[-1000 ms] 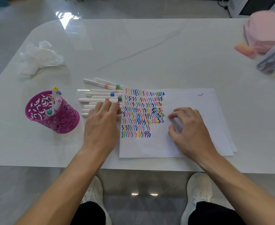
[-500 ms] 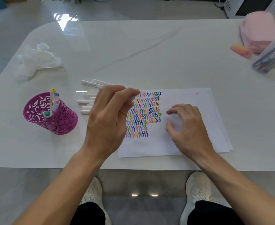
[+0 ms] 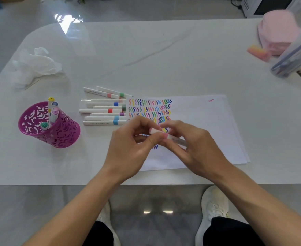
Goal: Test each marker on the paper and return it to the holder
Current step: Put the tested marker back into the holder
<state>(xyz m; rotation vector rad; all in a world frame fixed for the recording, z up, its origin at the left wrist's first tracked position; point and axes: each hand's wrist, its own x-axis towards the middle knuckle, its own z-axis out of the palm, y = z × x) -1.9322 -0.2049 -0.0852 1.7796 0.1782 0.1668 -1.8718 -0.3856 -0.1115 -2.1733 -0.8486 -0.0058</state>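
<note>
- Both hands meet above the paper: the left hand and the right hand each pinch the same white marker between thumb and fingertips, held roughly level over the rows of coloured squiggles.
- Its pink band shows between the two sets of fingers; whether the cap is on cannot be told.
- Loose white markers lie side by side on the counter, just left of the paper's edge.
- Left of them stands the magenta cut-out holder, with several markers upright inside.
- Crumpled tissue sits at the far left, well apart.
</note>
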